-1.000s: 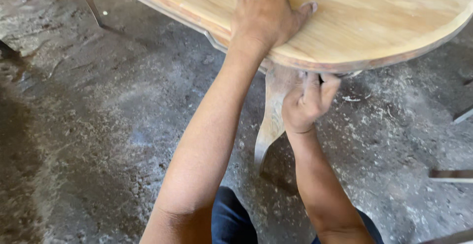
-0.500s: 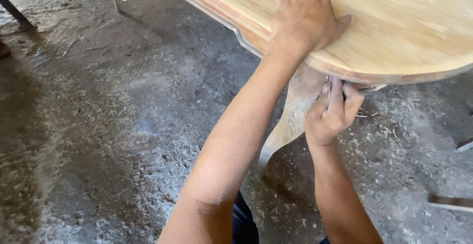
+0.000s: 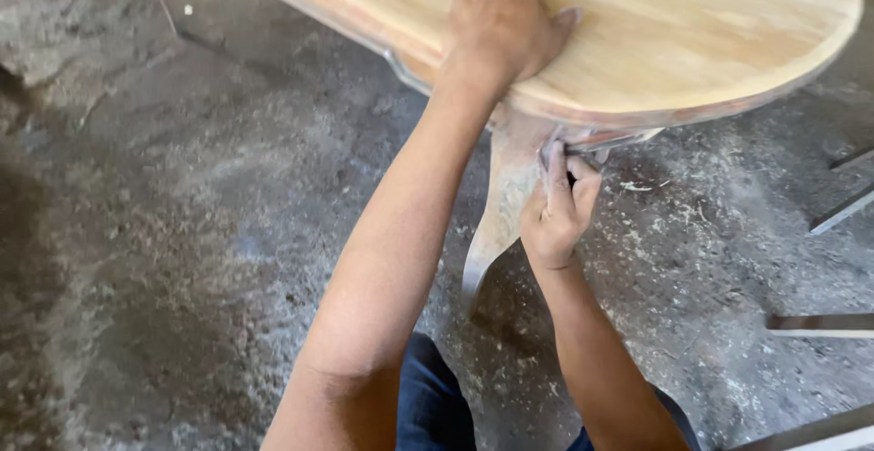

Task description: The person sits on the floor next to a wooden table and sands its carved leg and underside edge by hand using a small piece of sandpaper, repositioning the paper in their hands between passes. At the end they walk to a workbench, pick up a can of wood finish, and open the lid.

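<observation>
While the left hand (image 3: pixel 503 23) is lying flat, fingers spread, on the pale oval wooden worktop (image 3: pixel 692 32), the right hand (image 3: pixel 557 210) is curling up under the rim — its grip is pinching a small greyish piece, hard to identify, against the curved wooden leg (image 3: pixel 501 205) above the dusty concrete floor (image 3: pixel 182 233).

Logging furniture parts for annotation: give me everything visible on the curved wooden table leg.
The curved pale wooden table leg stands under the rounded edge of the light wooden oval tabletop. It is broad at the top, narrows in an S-like sweep, and ends at a foot on the grey dusty concrete floor. Its surface looks bare, unfinished and dusty. The right hand is closed against its upper part near the joint, what it holds is unclear. The left hand lies flat on the tabletop above.
</observation>
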